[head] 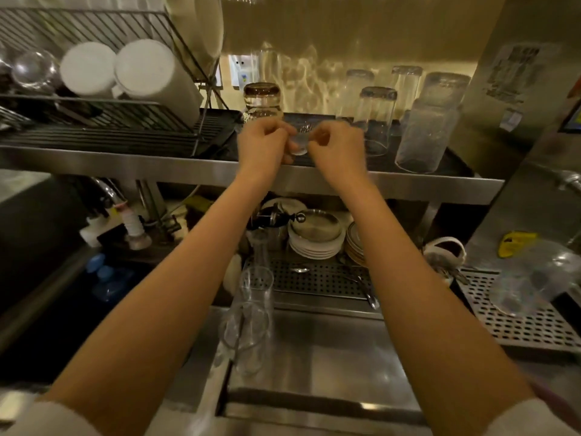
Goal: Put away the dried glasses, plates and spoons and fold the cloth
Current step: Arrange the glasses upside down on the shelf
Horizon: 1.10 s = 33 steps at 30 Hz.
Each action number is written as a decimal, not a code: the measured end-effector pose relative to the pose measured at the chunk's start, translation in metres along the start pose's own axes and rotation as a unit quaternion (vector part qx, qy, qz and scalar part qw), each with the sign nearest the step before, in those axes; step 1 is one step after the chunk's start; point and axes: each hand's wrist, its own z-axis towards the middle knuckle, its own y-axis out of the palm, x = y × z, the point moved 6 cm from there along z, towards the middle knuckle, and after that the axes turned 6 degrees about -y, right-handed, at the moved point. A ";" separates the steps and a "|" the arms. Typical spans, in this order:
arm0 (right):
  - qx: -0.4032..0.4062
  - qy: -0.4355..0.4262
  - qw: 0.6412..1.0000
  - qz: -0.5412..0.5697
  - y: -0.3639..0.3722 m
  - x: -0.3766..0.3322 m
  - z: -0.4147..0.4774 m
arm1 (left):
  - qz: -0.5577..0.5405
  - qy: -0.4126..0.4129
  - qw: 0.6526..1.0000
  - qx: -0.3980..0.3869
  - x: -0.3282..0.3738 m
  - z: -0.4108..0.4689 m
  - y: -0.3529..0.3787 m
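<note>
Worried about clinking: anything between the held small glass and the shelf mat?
Nothing visible. The small glass is at the dark mat, a brown-tinted glass close left, a tall glass close right.

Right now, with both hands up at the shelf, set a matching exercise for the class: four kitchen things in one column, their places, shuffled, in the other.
1 small glass
2 white plates
3 spoon
4 white mugs

A lying in the wire rack
B on the perforated tray
C between the left hand and right hand
D stacked under the shelf

Pairs: 1-C, 2-D, 3-B, 4-A
</note>
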 end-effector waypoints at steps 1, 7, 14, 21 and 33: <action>0.011 0.001 1.000 0.009 0.003 -0.001 -0.007 | 0.003 0.005 1.000 0.010 -0.005 -0.007 -0.005; 0.056 0.003 0.995 0.087 0.021 -0.007 -0.046 | -0.008 0.011 0.999 0.049 -0.047 -0.039 -0.029; -0.092 0.078 0.987 0.111 0.082 0.026 -0.089 | 0.045 -0.101 0.993 0.047 -0.132 -0.051 -0.050; -0.300 0.142 0.940 0.079 0.147 0.064 -0.139 | 0.131 -0.193 0.972 0.009 -0.206 -0.059 -0.060; -0.389 0.173 0.893 0.147 0.195 0.077 -0.180 | 0.108 -0.302 0.944 -0.082 -0.243 -0.079 -0.059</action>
